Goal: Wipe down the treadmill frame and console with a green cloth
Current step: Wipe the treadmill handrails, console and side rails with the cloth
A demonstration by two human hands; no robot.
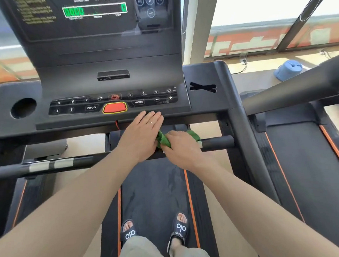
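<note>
Green cloth [164,140] bunched in right grip [181,147] on crossbar [217,142]; left grip [141,134] flat, open against console [114,103] edge.

Both bare arms reach forward and converge at centre. Left hand [141,134] flat, fingers straight and together, ring on one finger. Right hand [181,147] knuckles-up, fingers curled, gripping green cloth [163,140].

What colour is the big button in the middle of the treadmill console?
The big button is red with a yellow outline, seen best in the head view, the only one.
</note>
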